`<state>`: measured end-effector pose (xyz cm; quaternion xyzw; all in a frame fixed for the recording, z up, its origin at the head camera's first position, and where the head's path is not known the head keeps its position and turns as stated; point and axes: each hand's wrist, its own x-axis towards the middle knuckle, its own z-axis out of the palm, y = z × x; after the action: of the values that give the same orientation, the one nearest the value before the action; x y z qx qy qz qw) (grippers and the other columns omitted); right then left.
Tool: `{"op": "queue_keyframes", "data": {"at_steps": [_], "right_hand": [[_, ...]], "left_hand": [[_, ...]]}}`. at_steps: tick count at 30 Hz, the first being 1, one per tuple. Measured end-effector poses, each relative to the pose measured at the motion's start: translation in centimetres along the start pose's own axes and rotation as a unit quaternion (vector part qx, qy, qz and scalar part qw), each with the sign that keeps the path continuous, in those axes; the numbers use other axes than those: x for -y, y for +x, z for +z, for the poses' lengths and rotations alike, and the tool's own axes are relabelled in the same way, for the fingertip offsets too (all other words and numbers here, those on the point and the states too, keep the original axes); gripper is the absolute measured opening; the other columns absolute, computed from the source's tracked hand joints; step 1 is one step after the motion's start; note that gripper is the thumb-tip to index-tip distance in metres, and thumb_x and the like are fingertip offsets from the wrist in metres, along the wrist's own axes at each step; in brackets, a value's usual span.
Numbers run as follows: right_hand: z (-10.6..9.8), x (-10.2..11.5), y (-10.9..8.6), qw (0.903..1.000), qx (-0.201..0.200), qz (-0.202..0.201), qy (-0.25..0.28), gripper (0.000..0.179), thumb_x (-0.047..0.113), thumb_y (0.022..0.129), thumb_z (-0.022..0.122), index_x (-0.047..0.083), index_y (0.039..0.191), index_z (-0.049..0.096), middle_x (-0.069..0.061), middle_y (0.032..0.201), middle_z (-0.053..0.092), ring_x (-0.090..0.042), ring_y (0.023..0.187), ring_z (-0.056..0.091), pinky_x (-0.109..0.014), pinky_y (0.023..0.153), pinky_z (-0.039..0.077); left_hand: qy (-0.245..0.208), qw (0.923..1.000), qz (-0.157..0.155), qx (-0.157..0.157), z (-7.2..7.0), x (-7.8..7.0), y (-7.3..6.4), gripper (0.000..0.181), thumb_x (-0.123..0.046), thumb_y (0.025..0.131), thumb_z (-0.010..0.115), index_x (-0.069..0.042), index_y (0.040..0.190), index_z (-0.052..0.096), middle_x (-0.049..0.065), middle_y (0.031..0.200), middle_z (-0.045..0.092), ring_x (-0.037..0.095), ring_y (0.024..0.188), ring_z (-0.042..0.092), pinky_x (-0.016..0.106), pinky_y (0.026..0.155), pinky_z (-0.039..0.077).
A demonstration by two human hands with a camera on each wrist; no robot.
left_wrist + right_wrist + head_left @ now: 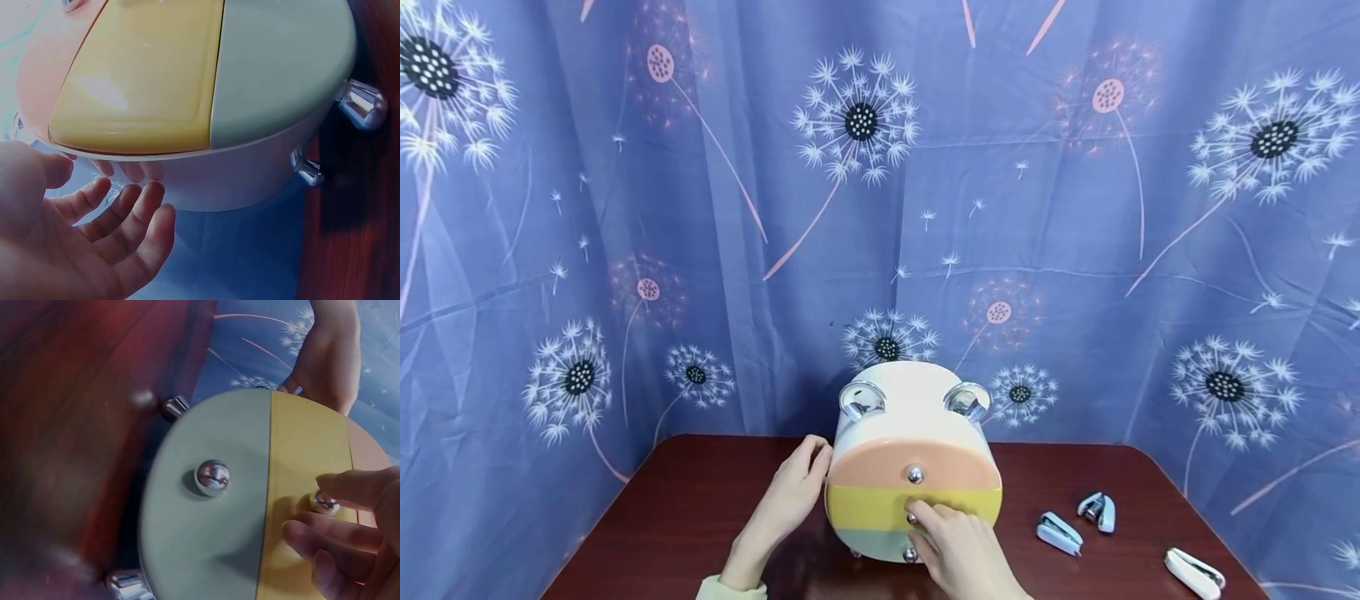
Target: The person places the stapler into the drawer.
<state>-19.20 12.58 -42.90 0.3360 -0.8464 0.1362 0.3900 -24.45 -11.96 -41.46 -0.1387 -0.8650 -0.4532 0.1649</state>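
Drawer box [880, 462] set on dark-red table [700, 492]; middle knob [326, 501] pinched by right hand [962, 546], left hand [793, 490] relaxed alongside.
Yellow drawer [865, 506] partly blocked; three staplers [1059, 533] scattered rightward; dandelion curtain [970, 242] hung behind.

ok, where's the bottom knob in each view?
Head: bottom knob low, just right of centre.
Left wrist: not in it; only part of the green panel shows.
Right wrist: near centre, on the green panel.
Shared landmark: the yellow panel, next to green.
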Motion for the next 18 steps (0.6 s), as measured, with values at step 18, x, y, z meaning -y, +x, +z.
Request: {"op": "queue_keyframes", "data": {"at_steps": [18], "right_hand": [[0.93,0.10,-0.21,0.9992,-0.029,0.015,0.024,0.024,0.013,0.070,0.068,0.020,0.090,0.058,0.015,0.064,0.043,-0.004,0.051,0.045,-0.019,0.042,0.031]], "left_hand": [[0.000,0.9999,-0.010,0.003,0.07,0.12,0.03,0.018,-0.038,0.093,0.037,-0.024,0.097,0.048,-0.005,0.078,0.049,0.010,0.069,0.049,0.028,0.060,0.040]]}}
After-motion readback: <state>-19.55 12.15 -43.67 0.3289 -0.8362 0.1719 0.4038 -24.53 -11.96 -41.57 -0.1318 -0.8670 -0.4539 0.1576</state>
